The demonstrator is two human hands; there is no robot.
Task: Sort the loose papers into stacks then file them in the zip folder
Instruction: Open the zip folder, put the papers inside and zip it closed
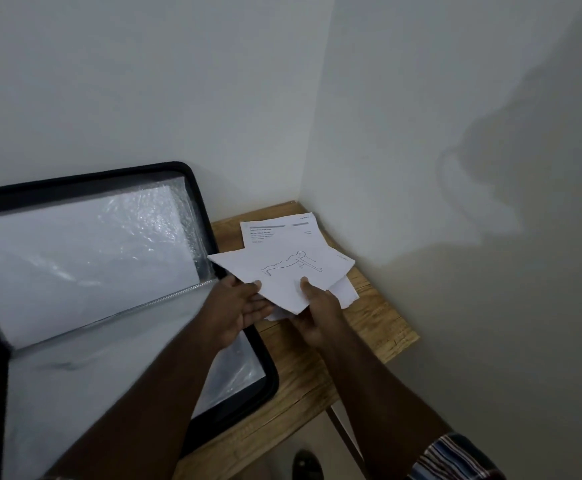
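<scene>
1. Left hand (237,308) under the near-left edge of the loose papers (293,268), fingers stretched flat beneath the sheets, thumb laid on top at the corner; supporting and lightly pinching the bundle.
2. Right hand (317,311) gripping the same papers at the near edge, thumb pressed on the top sheet, fingers curled below.
3. Papers held just above the wooden table (379,327), at its far right corner where the two walls (455,98) meet; sheets fanned out unevenly, not squared.
4. Top sheet showing a line drawing of a figure in a push-up pose; behind it, a printed sheet with a grey header bar and small lines of text, too blurred to read.
5. Zip folder (92,258) lying open to the left of the papers, black-edged, clear plastic inside, zipper teeth running diagonally across the middle; far flap propped against the wall.
6. Left forearm crossing over the folder's near half.
7. Striped sleeve (455,459) at the lower right; dark shoe (306,464) on the floor below the table edge.
</scene>
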